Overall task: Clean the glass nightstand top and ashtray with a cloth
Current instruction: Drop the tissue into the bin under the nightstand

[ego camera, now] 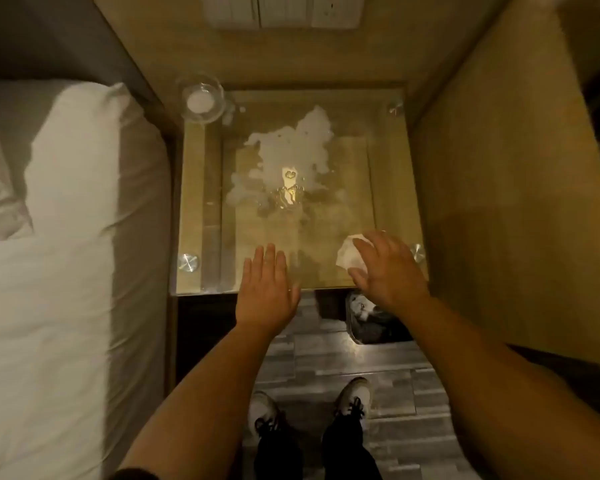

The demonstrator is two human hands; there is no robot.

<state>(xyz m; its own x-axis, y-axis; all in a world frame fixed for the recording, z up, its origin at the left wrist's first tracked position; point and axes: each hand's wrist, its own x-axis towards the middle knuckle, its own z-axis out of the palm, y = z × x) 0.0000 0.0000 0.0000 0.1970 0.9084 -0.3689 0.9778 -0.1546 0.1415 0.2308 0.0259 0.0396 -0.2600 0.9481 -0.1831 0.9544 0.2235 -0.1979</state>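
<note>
While a pale smear (293,150) spreads across the glass nightstand top (388,188), my right hand (387,268) presses a crumpled cloth (349,256) at its near corner, fingers loose; my left hand (265,289) lies flat, empty; the ashtray (201,98) sits far-left beside the bed (49,271).

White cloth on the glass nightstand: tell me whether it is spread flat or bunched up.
Bunched up. The white cloth shows as a crumpled lump under the right hand, near the glass top's front right corner.
</note>
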